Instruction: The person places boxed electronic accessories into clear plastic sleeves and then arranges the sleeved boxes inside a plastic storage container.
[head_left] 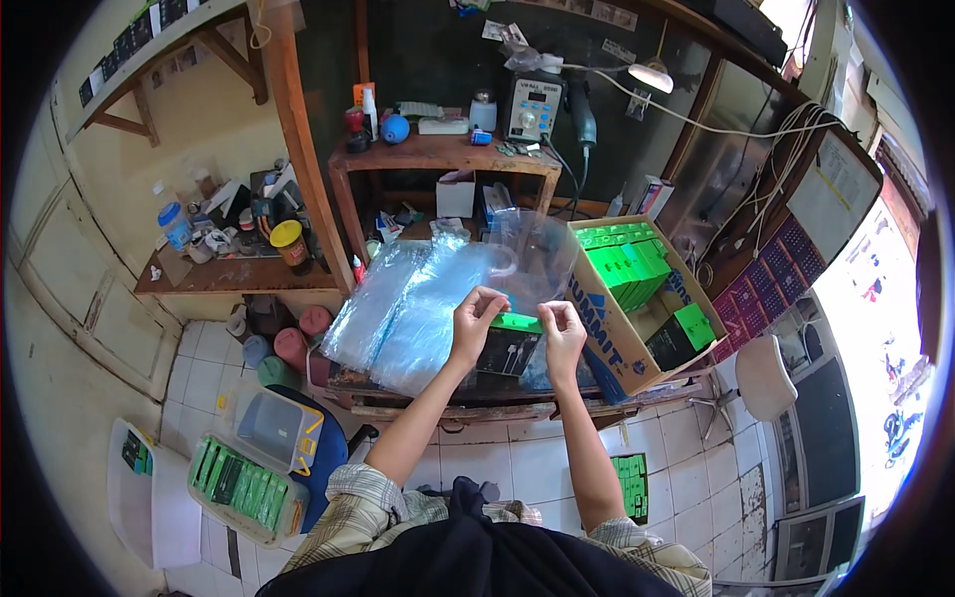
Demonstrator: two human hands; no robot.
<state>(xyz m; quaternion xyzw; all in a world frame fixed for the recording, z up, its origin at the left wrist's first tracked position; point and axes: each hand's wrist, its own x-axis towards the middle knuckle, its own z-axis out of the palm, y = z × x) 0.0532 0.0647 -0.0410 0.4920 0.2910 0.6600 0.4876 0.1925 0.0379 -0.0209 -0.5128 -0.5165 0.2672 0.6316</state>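
My left hand (477, 321) and my right hand (561, 336) are raised over the wooden desk, thumbs against fingertips, on either side of a clear plastic bag (533, 276). Both seem to pinch the bag's film, which is hard to make out. Below and between them is a black and green product box (509, 351) with a cable pictured on its front; whether it lies inside the bag I cannot tell. Left of my hands, stacks of clear plastic bags (425, 306) lie on the desk. On the right stands an open cardboard box (615, 336) holding several green and black boxes (627, 269).
Behind the desk, a small wooden shelf (448, 153) carries a hot-air rework station (533, 108) and bottles. A plastic tub (246, 489) of green boxes is at the lower left, beside a blue chair (336, 433). More green boxes (631, 485) lie on the tiled floor near a stool (766, 378).
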